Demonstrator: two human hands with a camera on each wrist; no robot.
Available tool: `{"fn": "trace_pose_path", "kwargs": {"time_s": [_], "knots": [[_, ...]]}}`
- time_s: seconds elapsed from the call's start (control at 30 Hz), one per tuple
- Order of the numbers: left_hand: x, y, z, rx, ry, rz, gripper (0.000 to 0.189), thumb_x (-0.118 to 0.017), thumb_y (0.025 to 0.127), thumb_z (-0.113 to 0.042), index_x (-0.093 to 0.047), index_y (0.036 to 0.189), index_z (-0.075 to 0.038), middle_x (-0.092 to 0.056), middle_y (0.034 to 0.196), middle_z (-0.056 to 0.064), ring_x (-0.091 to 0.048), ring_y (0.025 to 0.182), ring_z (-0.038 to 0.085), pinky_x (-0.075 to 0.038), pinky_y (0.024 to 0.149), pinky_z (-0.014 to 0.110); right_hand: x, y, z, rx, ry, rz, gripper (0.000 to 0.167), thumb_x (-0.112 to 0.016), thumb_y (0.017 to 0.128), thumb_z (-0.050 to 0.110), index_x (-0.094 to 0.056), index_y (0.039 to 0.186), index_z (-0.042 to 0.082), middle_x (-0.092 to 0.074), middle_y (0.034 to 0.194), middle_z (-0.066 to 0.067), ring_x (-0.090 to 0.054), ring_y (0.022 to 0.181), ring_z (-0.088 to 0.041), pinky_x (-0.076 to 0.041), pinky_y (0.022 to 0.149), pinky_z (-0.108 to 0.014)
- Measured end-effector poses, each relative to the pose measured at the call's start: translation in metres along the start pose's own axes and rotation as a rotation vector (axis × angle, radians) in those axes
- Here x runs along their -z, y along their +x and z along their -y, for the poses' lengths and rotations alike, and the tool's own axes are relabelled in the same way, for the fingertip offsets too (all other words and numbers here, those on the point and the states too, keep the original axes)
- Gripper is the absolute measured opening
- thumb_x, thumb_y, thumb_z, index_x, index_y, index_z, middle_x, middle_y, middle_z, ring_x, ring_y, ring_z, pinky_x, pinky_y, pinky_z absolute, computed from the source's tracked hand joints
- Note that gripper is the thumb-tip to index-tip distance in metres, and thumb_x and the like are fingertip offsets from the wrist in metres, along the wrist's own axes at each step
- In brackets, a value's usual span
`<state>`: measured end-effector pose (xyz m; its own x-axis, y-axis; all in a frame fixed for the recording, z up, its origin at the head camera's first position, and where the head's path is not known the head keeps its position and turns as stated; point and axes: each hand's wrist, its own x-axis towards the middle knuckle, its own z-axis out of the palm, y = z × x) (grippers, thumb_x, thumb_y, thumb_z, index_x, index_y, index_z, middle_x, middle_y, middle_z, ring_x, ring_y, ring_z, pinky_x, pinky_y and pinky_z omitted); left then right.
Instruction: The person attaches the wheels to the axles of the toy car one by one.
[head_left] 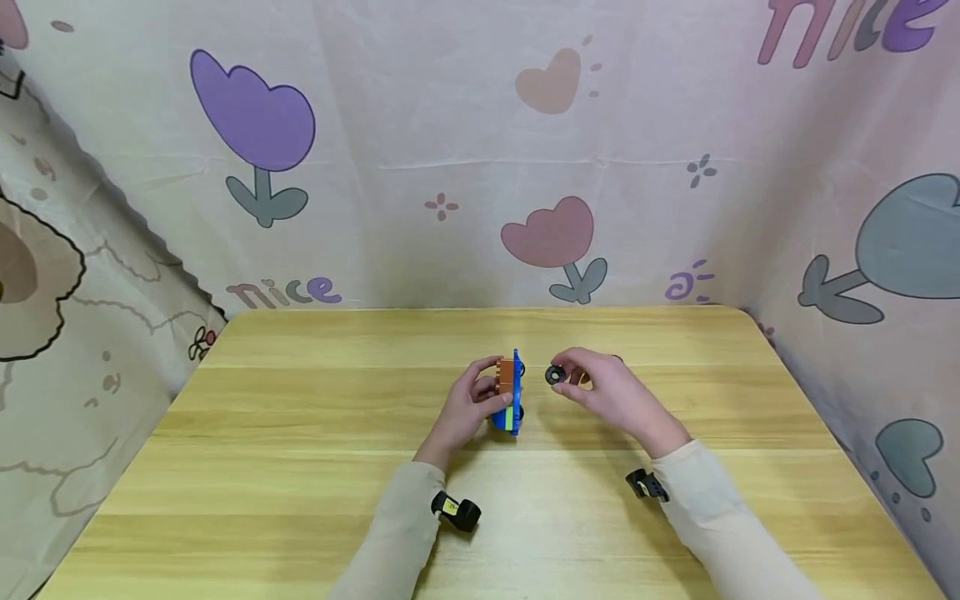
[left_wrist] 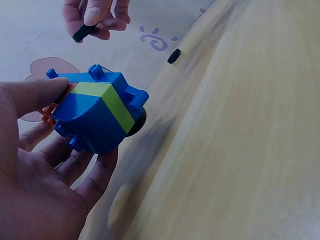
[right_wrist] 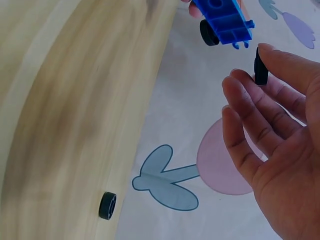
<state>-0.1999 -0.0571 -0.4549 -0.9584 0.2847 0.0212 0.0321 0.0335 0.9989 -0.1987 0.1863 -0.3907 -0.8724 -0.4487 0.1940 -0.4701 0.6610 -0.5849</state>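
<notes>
My left hand (head_left: pixel 467 404) grips a toy car (head_left: pixel 516 392) built of blue, orange and lime-green blocks, its thumb across the body. The car is tipped on its side, with its blue base facing right. In the right wrist view a black wheel (right_wrist: pixel 209 33) sits on the underside of the blue base (right_wrist: pixel 226 22). Between thumb and fingertips my right hand (head_left: pixel 603 387) pinches a loose black wheel (head_left: pixel 555 375), a short gap to the right of the car. From the left wrist, the pinched wheel (left_wrist: pixel 84 32) shows edge-on beyond the car.
Another black wheel (right_wrist: pixel 107 205) stands on the wooden table (head_left: pixel 300 467) beyond my right hand, near the far edge. A printed cloth (head_left: pixel 420 100) hangs behind the table and along its sides. Both sleeves carry small black wrist cameras (head_left: pixel 457 511).
</notes>
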Motion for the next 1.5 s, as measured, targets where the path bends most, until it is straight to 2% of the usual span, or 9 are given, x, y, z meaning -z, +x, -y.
{"fn": "trace_pose_path", "kwargs": {"time_s": [0.27,0.53,0.97,1.23,1.37,1.47,1.5], "knots": [[0.0,-0.001,0.001,-0.006,0.012,-0.007,0.059,-0.067,0.094,-0.009,-0.041,0.146,-0.012,-0.065,0.117,0.014,-0.059,0.107,0.028,-0.043,0.101,0.045,-0.005,0.0,0.005,-0.005,-0.022,-0.01,0.03,-0.072,0.091,0.017,-0.065,0.119,0.007,-0.063,0.091,0.007,-0.058,0.082,-0.011,-0.052,0.072,-0.036],[-0.003,-0.002,0.002,-0.038,-0.005,0.004,0.059,-0.067,0.094,-0.008,-0.04,0.146,-0.009,-0.064,0.117,0.016,-0.059,0.107,0.028,-0.045,0.099,0.043,-0.007,0.002,0.01,0.016,-0.009,-0.013,0.03,-0.072,0.091,0.016,-0.064,0.119,0.007,-0.063,0.092,0.006,-0.058,0.082,-0.011,-0.053,0.075,-0.04],[-0.004,-0.002,0.003,-0.04,0.01,-0.004,0.06,-0.069,0.093,-0.012,-0.041,0.146,-0.01,-0.065,0.117,0.013,-0.06,0.107,0.027,-0.046,0.098,0.042,-0.012,0.006,0.018,0.013,0.036,0.006,0.034,-0.07,0.093,0.016,-0.062,0.124,0.008,-0.065,0.09,0.007,-0.061,0.082,-0.011,-0.053,0.077,-0.041],[-0.005,-0.002,0.003,-0.03,0.004,0.008,0.059,-0.068,0.094,-0.012,-0.041,0.146,-0.013,-0.066,0.117,0.012,-0.059,0.107,0.026,-0.045,0.1,0.041,-0.018,0.011,0.023,0.008,0.05,0.017,0.033,-0.07,0.093,0.016,-0.059,0.124,0.01,-0.066,0.088,0.006,-0.062,0.079,-0.01,-0.053,0.073,-0.037],[-0.007,-0.009,-0.015,-0.021,0.007,0.017,0.058,-0.065,0.094,-0.006,-0.04,0.146,-0.007,-0.065,0.117,0.014,-0.059,0.106,0.027,-0.045,0.099,0.042,-0.02,0.014,0.025,0.008,0.04,0.02,0.034,-0.07,0.093,0.016,-0.058,0.124,0.01,-0.067,0.089,0.005,-0.063,0.08,-0.01,-0.054,0.074,-0.037],[-0.006,-0.008,-0.017,-0.011,0.006,0.024,0.059,-0.065,0.094,-0.003,-0.039,0.147,-0.005,-0.065,0.117,0.015,-0.058,0.106,0.028,-0.045,0.099,0.041,-0.021,0.015,0.025,0.005,0.048,0.027,0.034,-0.07,0.093,0.015,-0.057,0.124,0.009,-0.067,0.089,0.004,-0.064,0.08,-0.01,-0.055,0.075,-0.038],[-0.006,-0.006,-0.012,-0.007,0.003,0.024,0.06,-0.065,0.094,-0.003,-0.038,0.147,-0.006,-0.065,0.117,0.015,-0.058,0.106,0.027,-0.044,0.1,0.041,-0.022,0.016,0.025,0.004,0.052,0.029,0.034,-0.07,0.093,0.015,-0.057,0.124,0.009,-0.067,0.089,0.004,-0.064,0.08,-0.01,-0.055,0.075,-0.039]]}}
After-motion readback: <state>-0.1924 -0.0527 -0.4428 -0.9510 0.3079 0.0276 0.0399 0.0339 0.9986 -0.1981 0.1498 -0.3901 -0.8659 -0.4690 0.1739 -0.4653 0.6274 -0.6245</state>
